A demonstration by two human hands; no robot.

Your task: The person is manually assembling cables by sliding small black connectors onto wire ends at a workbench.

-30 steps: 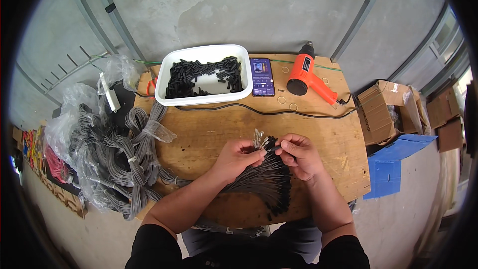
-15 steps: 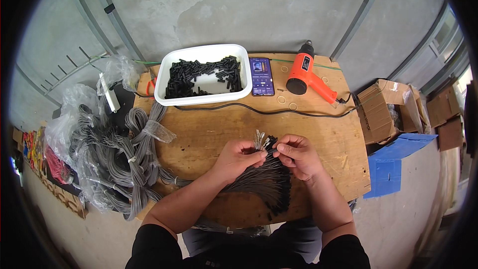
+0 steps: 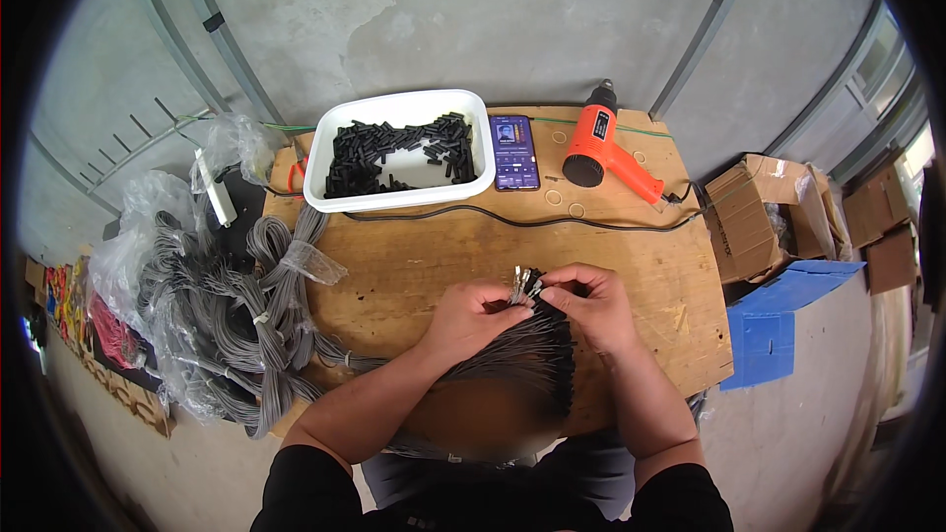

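Observation:
My left hand (image 3: pixel 467 319) is closed around a bunch of grey wires, whose bare silver terminals (image 3: pixel 518 283) stick up past the thumb and fingers. Right beside it, my right hand (image 3: pixel 599 311) pinches with thumb and forefinger at a wire end among those terminals; its fingertips partly hide the spot. Below and between both hands, grey wires (image 3: pixel 512 347) fan out over the table. Many of them end in black sleeves (image 3: pixel 566 366) along the right edge of the fan. A blurred patch covers the lower part of the fan.
A white tub (image 3: pixel 313 179) of short black tubes stands at the back, beside a phone (image 3: pixel 515 153) and an orange heat gun (image 3: pixel 601 143). A black cord (image 3: pixel 552 222) crosses the wooden table (image 3: pixel 394 251). Grey cable bundles (image 3: pixel 251 310) lie left; cardboard boxes (image 3: pixel 744 222) stand right.
The black piece between my fingertips no longer shows. My right fingers have moved slightly left and up against the terminals, and the bunch in my left hand has shifted a little.

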